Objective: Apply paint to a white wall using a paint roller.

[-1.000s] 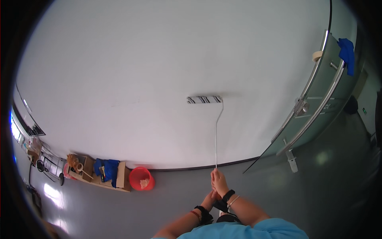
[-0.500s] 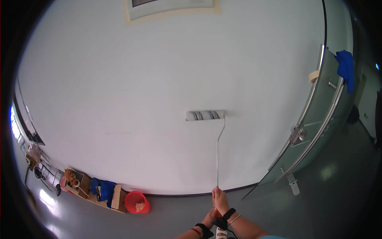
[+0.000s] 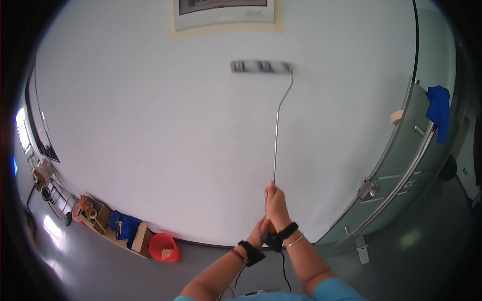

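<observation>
A paint roller (image 3: pixel 261 66) with a grey-and-white striped sleeve lies against the white wall (image 3: pixel 175 115), slightly blurred by motion. Its long bent metal rod runs down to my hands. My right hand (image 3: pixel 276 203) is closed around the top of the handle. Just below and to the left, my left hand (image 3: pixel 257 233) also grips the handle, its fingers partly hidden. Black bands circle both wrists, and a black device with a cable hangs by the handle.
Masking tape (image 3: pixel 226 27) edges a wall panel box (image 3: pixel 236 19) above the roller. At right stands a glass door (image 3: pixel 401 155) with metal bars, a tape roll (image 3: pixel 396 118) and a blue cloth (image 3: pixel 439 110). A red bucket (image 3: pixel 156 246) and cardboard boxes (image 3: pixel 142 237) line the wall's foot at left.
Both hands have moved up with the roller, which has travelled up the wall toward the panel box. More of my forearms shows. The view has shifted slightly.
</observation>
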The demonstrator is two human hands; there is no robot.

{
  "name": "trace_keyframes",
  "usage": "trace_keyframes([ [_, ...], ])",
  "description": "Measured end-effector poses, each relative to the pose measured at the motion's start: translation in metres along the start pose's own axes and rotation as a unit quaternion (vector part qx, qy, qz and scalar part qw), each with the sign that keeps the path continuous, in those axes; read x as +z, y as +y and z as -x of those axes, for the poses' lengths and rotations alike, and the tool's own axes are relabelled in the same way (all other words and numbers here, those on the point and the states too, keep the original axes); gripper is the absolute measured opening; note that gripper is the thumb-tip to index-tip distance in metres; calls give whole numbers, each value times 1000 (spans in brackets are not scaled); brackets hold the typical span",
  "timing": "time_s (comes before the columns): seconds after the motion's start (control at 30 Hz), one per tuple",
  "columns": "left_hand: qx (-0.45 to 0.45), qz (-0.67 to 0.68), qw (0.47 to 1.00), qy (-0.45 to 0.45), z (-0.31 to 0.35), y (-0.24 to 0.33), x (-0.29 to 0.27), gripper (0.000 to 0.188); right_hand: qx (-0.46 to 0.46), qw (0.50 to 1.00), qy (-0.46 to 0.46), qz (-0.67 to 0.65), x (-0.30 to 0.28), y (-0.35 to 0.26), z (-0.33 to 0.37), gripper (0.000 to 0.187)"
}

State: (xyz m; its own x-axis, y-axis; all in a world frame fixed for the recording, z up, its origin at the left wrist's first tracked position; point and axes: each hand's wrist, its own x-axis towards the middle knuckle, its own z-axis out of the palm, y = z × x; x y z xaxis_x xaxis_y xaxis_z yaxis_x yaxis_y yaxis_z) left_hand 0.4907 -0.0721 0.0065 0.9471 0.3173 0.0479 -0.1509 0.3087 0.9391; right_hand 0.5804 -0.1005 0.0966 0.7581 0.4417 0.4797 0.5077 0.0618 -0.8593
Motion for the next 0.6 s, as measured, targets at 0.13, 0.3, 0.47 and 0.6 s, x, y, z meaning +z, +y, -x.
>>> trace_keyframes([
  [0.13, 59, -10, 998, -17, -26, 49, 17, 57, 49, 998, -35, -13, -13, -41, -44, 54],
  [0.3, 107, 5, 994, -29, -50, 78, 28, 59, 58, 998, -31, 0, -19, -76, -74, 56],
  [0.47, 99, 17, 994, -36, -57, 76, 20, 57, 72, 997, -33, 3, -16, -74, -78, 57],
  [0.6, 94, 11, 995, -25, -57, 68, 15, 56, 72, 997, -31, 7, -12, -65, -73, 57],
])
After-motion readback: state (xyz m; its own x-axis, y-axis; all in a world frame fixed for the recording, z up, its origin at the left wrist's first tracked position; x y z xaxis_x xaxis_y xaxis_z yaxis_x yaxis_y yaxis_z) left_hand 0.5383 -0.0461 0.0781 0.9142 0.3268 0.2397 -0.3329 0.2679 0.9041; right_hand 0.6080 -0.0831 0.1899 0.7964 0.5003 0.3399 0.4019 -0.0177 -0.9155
